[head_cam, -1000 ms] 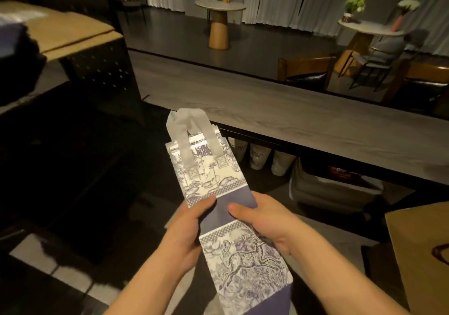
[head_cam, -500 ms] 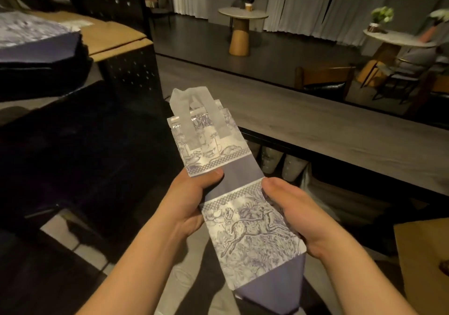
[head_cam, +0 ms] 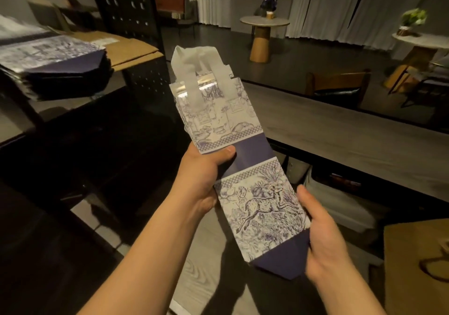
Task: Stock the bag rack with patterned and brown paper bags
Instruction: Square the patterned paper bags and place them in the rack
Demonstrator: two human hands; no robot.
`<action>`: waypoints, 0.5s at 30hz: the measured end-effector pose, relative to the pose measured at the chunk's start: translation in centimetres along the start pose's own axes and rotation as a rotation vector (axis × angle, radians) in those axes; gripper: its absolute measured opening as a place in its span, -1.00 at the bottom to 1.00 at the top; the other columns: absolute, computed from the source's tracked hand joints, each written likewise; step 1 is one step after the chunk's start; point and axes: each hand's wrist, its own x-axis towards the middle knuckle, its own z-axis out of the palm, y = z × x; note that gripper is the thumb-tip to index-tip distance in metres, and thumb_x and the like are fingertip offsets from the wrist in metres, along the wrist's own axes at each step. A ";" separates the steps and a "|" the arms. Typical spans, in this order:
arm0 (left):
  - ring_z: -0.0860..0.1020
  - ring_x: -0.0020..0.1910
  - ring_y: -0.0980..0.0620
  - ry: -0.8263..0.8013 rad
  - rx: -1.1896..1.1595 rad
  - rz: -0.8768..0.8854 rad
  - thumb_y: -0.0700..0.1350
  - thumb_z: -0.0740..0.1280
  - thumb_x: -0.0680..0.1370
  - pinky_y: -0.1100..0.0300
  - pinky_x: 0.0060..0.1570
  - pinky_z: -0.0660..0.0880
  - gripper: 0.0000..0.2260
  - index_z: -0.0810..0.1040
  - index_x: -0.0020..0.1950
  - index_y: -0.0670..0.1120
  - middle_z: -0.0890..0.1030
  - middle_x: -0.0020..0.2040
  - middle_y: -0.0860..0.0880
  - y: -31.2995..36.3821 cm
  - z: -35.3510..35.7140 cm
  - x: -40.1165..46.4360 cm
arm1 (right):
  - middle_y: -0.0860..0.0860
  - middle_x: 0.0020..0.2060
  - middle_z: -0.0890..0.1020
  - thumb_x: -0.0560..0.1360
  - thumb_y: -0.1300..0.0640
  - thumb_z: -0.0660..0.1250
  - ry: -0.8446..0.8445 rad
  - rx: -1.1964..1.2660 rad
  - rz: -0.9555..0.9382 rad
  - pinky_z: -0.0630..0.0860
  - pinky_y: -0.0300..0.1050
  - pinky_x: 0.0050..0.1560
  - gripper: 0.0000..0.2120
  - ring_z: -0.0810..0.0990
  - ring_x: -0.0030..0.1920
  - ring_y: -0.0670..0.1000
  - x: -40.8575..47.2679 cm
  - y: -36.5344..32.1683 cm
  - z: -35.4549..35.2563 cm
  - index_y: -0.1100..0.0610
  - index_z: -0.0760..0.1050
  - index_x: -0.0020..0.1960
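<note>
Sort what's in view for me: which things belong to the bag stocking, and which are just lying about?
Job:
- patterned bags, held by left hand and right hand
- patterned stack
- brown bag

Lying about:
- round tables
- potted plants
- chair

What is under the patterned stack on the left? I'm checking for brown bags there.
The patterned stack lies on a dark shelf. Brown cardboard lies flat beside and behind it. Whether brown bags lie beneath cannot be seen; the stack covers that.

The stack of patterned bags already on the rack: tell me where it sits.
In the head view the stack of patterned bags lies flat at upper left, beside the brown cardboard and in front of the black perforated panel.
</note>
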 end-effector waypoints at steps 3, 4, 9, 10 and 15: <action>0.74 -0.02 0.01 0.019 -0.034 0.036 -0.42 0.31 0.58 0.12 -0.17 0.66 -0.65 0.61 0.19 -0.02 0.76 0.04 -0.02 1.0 1.3 -0.4 | 0.18 0.13 0.74 0.48 -0.01 0.40 -0.059 -0.064 -0.062 0.56 0.23 0.21 -0.59 0.75 0.08 0.21 -1.1 -1.0 0.0 0.15 0.63 0.26; 0.75 -0.03 0.00 0.024 -0.042 0.043 -0.41 0.32 0.58 0.10 -0.16 0.66 -0.66 0.61 0.19 -0.02 0.76 0.03 -0.02 1.3 1.7 -0.5 | 0.18 0.15 0.74 0.45 0.05 0.44 -0.065 -0.112 -0.104 0.55 0.27 0.26 -0.57 0.74 0.12 0.22 -1.2 -1.1 0.0 0.14 0.61 0.29; 0.74 -0.08 0.01 0.025 -0.029 0.070 -0.39 0.32 0.60 0.16 -0.25 0.66 -0.71 0.61 0.18 -0.05 0.76 0.05 -0.06 2.7 4.0 -1.1 | 0.10 0.08 0.76 0.39 0.12 0.47 -0.069 -0.235 -0.228 0.67 0.11 0.02 -0.55 0.77 0.04 0.13 -2.2 -3.1 0.5 0.09 0.57 0.28; 0.73 -0.08 0.01 0.031 -0.029 0.074 -0.39 0.32 0.60 0.20 -0.30 0.64 -0.71 0.60 0.20 -0.06 0.75 0.06 -0.06 3.1 4.3 -1.2 | 0.09 0.06 0.77 0.39 0.13 0.47 -0.084 -0.230 -0.247 0.70 0.06 -0.08 -0.54 0.77 0.02 0.12 -2.5 -3.6 0.7 0.08 0.56 0.29; 0.72 -0.23 0.10 0.044 -0.036 0.090 -0.34 0.35 0.60 0.23 -0.41 0.59 -0.69 0.59 0.29 -0.06 0.74 0.06 -0.04 5.7 5.0 -2.2 | 0.05 0.04 0.78 0.36 0.14 0.49 -0.145 -0.232 -0.363 0.71 -0.01 -0.18 -0.52 0.78 0.00 0.10 -3.9 -5.3 2.4 0.02 0.55 0.27</action>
